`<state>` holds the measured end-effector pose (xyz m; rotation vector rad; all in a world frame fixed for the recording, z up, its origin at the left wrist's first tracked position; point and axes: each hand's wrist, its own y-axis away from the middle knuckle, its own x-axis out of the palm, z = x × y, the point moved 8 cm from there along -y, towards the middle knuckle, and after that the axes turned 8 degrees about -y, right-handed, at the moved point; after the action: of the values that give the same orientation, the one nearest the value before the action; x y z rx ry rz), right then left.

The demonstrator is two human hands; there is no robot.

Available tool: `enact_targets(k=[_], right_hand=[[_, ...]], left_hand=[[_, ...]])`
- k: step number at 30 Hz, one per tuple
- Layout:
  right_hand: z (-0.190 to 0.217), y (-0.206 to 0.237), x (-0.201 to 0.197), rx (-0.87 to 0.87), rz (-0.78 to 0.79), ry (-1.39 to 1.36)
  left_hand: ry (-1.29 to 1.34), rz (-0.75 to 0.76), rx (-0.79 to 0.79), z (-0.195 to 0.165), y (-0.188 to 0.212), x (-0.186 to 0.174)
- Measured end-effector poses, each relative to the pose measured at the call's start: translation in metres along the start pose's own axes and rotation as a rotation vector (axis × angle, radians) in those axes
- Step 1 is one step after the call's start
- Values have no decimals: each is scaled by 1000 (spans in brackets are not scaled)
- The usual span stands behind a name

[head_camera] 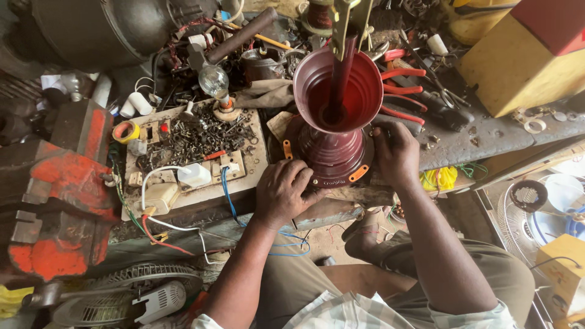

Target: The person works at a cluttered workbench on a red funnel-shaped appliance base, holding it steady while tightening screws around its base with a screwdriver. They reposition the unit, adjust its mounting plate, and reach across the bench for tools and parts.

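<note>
Over at the far left, a red vise [58, 201] sits bolted at the edge of the tabletop [487, 137], with a roll of yellow tape [125, 131] just beyond it. Next comes a wooden board [201, 192] heaped with dark screws [195, 137], a clear bulb [214, 80] standing at its far edge and a white plug [195, 174] with blue and white wires trailing off the near side. The left hand [283, 194] lies palm down, fingers curled against the near rim of a maroon fan motor [334, 155], which stands near the front edge of the tabletop, its cup and rod pointing up toward the camera. The right hand [396, 152] presses on the motor's right side, fingers bent around the rim. Red-handled pliers [399, 91] lie just behind that hand. Farther right stands a yellow box [518, 70], and below it, off the tabletop, a wire fan guard [515, 216].
</note>
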<state>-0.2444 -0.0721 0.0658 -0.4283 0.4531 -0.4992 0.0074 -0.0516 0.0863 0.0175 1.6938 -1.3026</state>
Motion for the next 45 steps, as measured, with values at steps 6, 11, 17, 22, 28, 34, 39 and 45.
enact_targets(k=[6,11,17,22,28,34,39,45], right_hand=[[2,-1,-1,-17,-2,-11],[7,-1,-1,-12,9,-48],[4,-1,-2,16,-2,-31],[-7,2,-10,72,-119,-337],[-2,3,-12,44,-96,-310],[-6,-3,-7,143,-44,-279],[-6,-4,-7,60,10,-155],[-12,-4,-4,28,42,-128]], left_hand=[[-6,10,3,-2,-3,-1],[-32,36,25,-3,-3,0],[-22,20,51,-5,1,4],[-90,-75,30,-22,3,18],[-83,-35,-49,-65,-12,48],[179,-102,-20,-69,-12,19],[-4,-11,-158,-25,-3,-14],[-4,227,-141,2,-7,-13]])
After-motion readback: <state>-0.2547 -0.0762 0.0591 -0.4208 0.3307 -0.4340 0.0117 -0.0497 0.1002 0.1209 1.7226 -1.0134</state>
